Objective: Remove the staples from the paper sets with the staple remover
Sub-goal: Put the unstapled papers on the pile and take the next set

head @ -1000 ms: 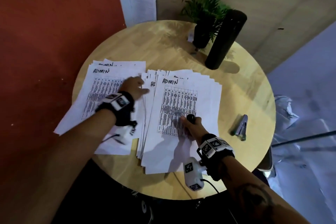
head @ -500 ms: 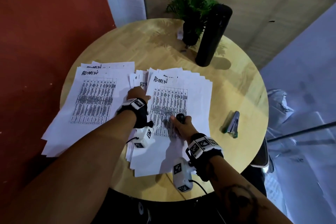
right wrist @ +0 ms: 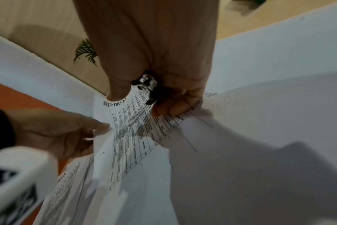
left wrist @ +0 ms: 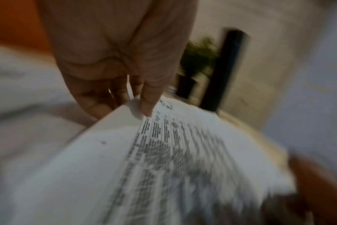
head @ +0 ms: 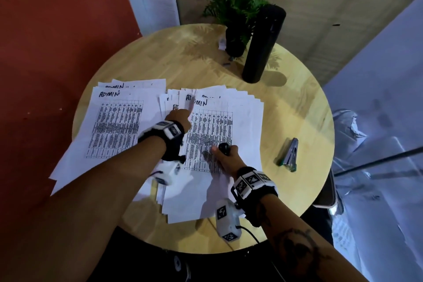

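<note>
Two piles of printed sheets marked ADMIN lie on the round wooden table (head: 160,57). The left pile (head: 114,121) lies flat. My left hand (head: 188,112) pinches the top left corner of the uppermost set on the fanned right pile (head: 212,126). In the left wrist view, the left hand (left wrist: 138,105) has its thumb on top of that set (left wrist: 164,167) and fingers under the lifted edge. My right hand (head: 223,151) rests on the same set and grips the black staple remover (head: 224,146), whose metal jaws (right wrist: 148,85) show between thumb and fingers.
A metal stapler (head: 288,153) lies on bare wood at the right. At the back stand a tall black bottle (head: 263,43) and a small potted plant (head: 235,18). A red wall is left of the table, and the paper piles overhang its left and near edges.
My left hand left the left pile, crossed to the right pile and took hold of the top set's upper left corner. The right hand kept its place with the remover.
</note>
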Available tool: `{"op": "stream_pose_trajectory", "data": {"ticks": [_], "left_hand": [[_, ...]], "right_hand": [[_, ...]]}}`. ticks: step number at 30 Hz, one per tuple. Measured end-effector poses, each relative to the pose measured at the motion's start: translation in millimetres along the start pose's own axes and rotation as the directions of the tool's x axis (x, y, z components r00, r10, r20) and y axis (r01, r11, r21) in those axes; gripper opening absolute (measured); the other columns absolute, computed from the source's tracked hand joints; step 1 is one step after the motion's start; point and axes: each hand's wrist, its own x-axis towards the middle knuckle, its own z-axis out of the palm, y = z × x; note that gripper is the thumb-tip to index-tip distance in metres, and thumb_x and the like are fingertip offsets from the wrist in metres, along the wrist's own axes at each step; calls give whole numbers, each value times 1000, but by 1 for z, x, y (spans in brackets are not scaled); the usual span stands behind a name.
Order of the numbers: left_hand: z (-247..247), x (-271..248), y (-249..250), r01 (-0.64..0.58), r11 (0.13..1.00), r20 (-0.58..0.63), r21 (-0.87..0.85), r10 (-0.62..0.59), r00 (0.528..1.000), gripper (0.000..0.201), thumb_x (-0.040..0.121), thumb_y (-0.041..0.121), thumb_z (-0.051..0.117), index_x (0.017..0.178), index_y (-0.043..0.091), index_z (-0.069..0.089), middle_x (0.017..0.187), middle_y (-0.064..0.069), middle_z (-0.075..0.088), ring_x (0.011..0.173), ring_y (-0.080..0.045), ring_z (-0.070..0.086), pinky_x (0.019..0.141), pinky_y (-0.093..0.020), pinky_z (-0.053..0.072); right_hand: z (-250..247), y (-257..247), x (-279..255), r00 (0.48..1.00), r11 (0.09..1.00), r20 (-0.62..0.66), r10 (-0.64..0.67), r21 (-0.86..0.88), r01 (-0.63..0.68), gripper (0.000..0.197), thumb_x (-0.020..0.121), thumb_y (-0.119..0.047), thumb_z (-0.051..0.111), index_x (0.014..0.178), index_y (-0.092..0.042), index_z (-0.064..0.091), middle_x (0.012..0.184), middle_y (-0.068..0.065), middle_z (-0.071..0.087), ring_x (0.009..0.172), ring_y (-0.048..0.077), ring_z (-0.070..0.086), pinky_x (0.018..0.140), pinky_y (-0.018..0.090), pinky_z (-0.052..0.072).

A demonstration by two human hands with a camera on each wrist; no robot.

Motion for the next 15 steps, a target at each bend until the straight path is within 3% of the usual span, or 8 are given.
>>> {"op": "stream_pose_trajectory", "data": {"ticks": [3,6,9,11,13,15], "left_hand": [[2,6,-21,223,902,152,-370,-178,972,56,84,26,71,127,-4,51,125,-20,59,107,-34,60,80,-32,45],[4,7,-37,298,847,260,-441,-198,945,62,78,26,77,125,-7,54,117,-21,61,105,-36,60,93,-39,47],[2,6,-43,291,850,313,-439,-159,937,56,73,27,81,114,-5,61,104,-23,66,93,-35,64,86,-39,49],[0,2,-42,261,889,334,-377,-132,933,66,59,41,86,101,-4,62,98,-24,67,86,-32,64,84,-36,48],[6,4,-45,254,910,396,-327,-112,911,102,39,55,88,117,-3,57,111,-21,66,96,-32,64,93,-37,48],[7,-7,-41,271,903,438,-332,-107,893,115,48,49,88,137,-3,38,133,-20,53,116,-36,54,100,-43,45]], "right_hand": [[-1,-1,-1,1000,1000,8,-9,-25,10,43,89,-32,60,106,-9,28,82,-5,40,88,17,46,77,32,41],[0,1,0,1000,1000,10,-2,-18,3,44,87,-34,62,106,-10,29,86,-2,45,84,17,48,74,32,42],[0,1,-1,1000,1000,3,7,-26,-7,44,88,-35,61,107,-10,30,87,-2,45,90,18,47,79,33,42],[-1,1,-2,1000,1000,5,8,-25,-7,45,87,-35,61,107,-10,30,90,0,47,91,19,48,83,37,43],[-1,1,-2,1000,1000,-3,3,-18,-3,45,87,-35,62,107,-10,31,97,5,48,92,20,49,87,38,44],[-1,0,-3,1000,1000,4,5,-11,-5,44,87,-34,62,108,-10,31,94,2,47,93,19,48,89,39,44]]}}
